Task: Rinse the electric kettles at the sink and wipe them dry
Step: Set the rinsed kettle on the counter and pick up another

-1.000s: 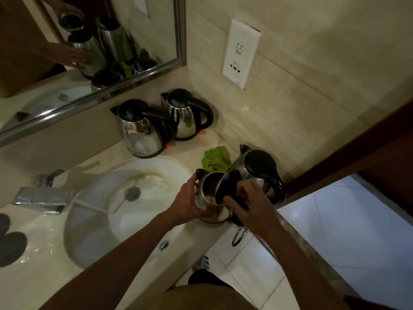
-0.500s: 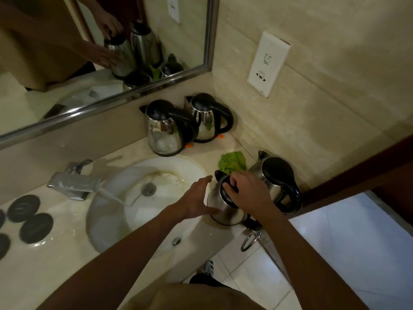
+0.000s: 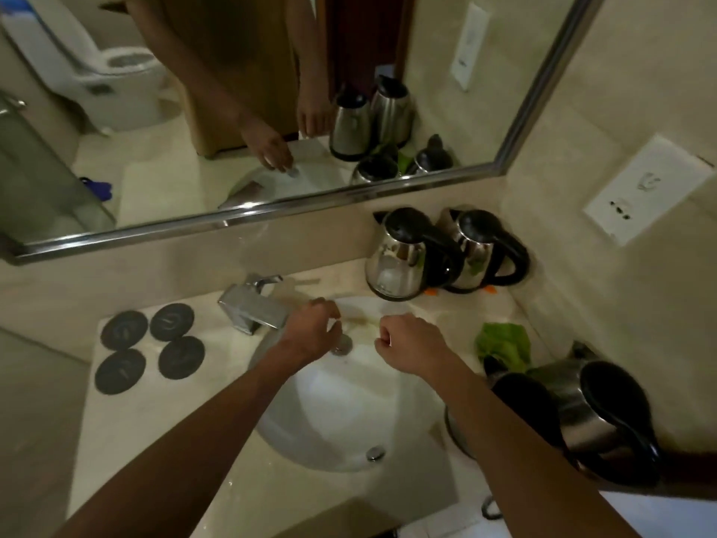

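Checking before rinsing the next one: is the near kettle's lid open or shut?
Shut: the near kettle shows its black lid flat over the top, no interior visible.

4 steel kettles (image 3: 399, 262) beside sink (image 3: 310, 432)

I have both bare forearms reaching from the near edge toward the far side, angled slightly toward each other. My left hand (image 3: 310, 335) is palm down with its fingers loosely curled, thumb and fingertips close together, and I cannot tell whether they pinch anything. My right hand (image 3: 407, 345) sits just to its right, knuckles up, fingers curled into a loose fist holding nothing.
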`<action>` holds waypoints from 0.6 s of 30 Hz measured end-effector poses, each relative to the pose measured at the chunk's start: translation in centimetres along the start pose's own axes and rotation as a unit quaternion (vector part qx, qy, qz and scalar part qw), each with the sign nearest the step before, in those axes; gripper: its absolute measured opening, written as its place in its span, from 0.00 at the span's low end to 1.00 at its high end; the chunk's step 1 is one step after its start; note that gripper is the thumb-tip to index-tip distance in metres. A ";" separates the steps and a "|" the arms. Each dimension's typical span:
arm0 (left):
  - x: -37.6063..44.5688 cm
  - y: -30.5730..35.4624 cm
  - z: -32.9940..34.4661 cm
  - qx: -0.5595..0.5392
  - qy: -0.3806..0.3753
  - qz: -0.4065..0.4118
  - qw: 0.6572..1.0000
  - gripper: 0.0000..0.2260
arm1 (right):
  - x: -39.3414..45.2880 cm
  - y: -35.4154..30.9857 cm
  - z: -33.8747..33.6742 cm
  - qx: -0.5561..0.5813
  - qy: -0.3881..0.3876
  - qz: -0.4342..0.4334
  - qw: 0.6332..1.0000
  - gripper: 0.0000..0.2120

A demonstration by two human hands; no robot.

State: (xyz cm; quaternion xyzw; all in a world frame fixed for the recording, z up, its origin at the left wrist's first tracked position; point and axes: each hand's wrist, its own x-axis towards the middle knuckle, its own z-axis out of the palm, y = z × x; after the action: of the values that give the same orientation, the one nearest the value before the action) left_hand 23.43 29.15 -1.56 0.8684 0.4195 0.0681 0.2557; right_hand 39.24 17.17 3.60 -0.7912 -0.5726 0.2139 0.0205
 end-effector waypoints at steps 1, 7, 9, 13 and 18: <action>0.3 -1.1 -0.6 0.027 0.004 -0.010 1.000 0.11 | 0.9 -1.2 0.1 -0.001 -0.011 -0.008 1.000 0.07; 2.4 -6.4 -2.8 0.183 0.012 -0.021 0.983 0.21 | 5.8 -7.8 1.4 -0.010 -0.061 -0.043 0.997 0.06; 3.1 -7.8 -3.2 0.187 0.003 -0.030 0.982 0.25 | 7.2 -9.3 1.8 -0.014 -0.069 -0.039 0.997 0.07; 4.3 -9.8 -3.6 0.196 -0.042 -0.022 0.979 0.27 | 9.2 -11.3 2.1 -0.034 -0.077 -0.023 0.996 0.12; 4.7 -10.6 -3.7 0.228 -0.061 0.022 0.971 0.27 | 9.9 -12.2 2.5 -0.047 -0.091 -0.010 0.995 0.14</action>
State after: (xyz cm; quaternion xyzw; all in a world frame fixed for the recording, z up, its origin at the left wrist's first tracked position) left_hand 17.81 39.64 -4.16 0.9153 0.3884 -0.0766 0.0739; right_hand 29.85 29.87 1.65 -0.7630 -0.5892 0.2576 -0.0664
